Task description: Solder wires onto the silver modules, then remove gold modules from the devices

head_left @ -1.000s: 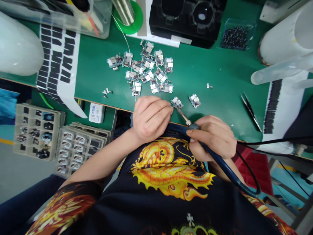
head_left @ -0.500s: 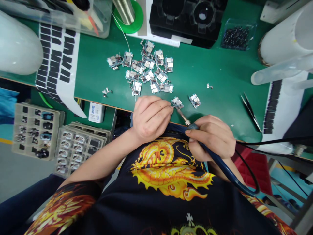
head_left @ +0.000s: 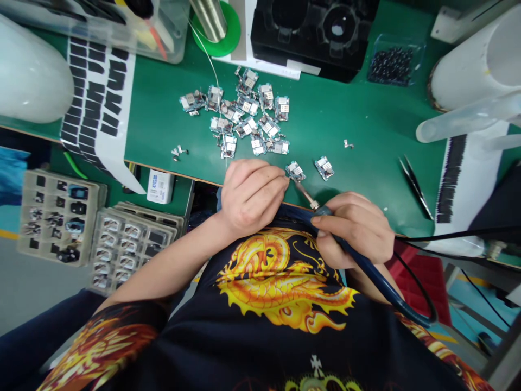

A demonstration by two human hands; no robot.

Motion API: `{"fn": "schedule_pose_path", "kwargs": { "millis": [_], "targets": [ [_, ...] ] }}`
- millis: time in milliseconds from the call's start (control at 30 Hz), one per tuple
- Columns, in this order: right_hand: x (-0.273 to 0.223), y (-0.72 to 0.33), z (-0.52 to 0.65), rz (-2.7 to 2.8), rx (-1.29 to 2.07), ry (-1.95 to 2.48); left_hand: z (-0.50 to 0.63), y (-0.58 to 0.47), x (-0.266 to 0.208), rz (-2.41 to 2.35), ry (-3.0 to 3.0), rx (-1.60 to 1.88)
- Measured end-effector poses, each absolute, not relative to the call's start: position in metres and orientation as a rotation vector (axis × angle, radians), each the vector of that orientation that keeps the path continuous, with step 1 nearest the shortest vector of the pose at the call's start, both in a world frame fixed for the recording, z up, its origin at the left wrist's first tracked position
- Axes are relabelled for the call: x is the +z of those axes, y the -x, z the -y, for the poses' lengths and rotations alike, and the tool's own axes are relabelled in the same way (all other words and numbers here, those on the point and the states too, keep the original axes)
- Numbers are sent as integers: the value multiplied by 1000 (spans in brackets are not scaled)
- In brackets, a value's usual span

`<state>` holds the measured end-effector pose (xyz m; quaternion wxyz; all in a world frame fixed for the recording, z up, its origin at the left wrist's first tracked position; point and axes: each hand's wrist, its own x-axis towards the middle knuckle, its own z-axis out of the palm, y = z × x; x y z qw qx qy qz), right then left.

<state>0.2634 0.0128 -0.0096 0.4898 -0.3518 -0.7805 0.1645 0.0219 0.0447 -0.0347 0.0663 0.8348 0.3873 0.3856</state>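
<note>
My right hand [head_left: 358, 225] is closed around the blue handle of a soldering iron [head_left: 307, 196]. The iron's tip points up and left, at the lower edge of a small circuit board [head_left: 296, 171]. Closed in a pinch, my left hand [head_left: 254, 195] has its fingertips beside that same board. Solder wire [head_left: 212, 68] runs down from a spool [head_left: 214, 24] and disappears behind my left hand; the end at the fingertips is hidden. A second circuit board [head_left: 324, 168] lies just to the right. Farther back is a loose cluster of several similar boards [head_left: 248, 127].
Tweezers [head_left: 415, 187] lie on the right of the green bench [head_left: 325, 119]. Small metal parts [head_left: 179, 152] lie at left, another metal piece [head_left: 349, 144] at right. A clear box of black parts [head_left: 391, 62] and a black tray [head_left: 309, 38] stand behind. The iron's cable [head_left: 451, 237] trails right.
My right hand and the soldering iron have shifted very slightly to the right. My left hand and the boards stay nearly the same.
</note>
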Motion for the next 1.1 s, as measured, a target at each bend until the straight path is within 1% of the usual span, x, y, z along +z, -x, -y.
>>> {"fn": "schedule_pose_path", "kwargs": {
  "millis": [100, 233, 400, 533, 633, 733, 833, 1033, 1100],
  "targets": [
    [-5, -265, -15, 1855, 433, 793, -45, -23, -33, -1164, -2545, 1195],
    [-3, -267, -14, 1739, 507, 815, -45, -23, -34, -1176, -2546, 1181],
    [-6, -263, -12, 1629, 477, 886, -43, -24, -32, -1172, -2494, 1179],
    [-10, -267, -13, 1687, 470, 893, -39, -14, -10, -1167, -2431, 1229],
    [-16, -273, -13, 1705, 448, 850, -33, 9, 12, -1300, -2377, 1265],
    [-21, -277, -11, 1714, 470, 880, -23, 39, 23, -1386, -2435, 1253],
    [-21, -277, -10, 1713, 478, 893, -8, 64, 18, -1244, -2694, 1022],
    [-25, -279, -12, 1723, 416, 826, 15, 75, -16, -927, -3060, 190],
    [-28, -282, -11, 1724, 414, 856, 13, 71, -24, -902, -3091, 12]
  ]
}}
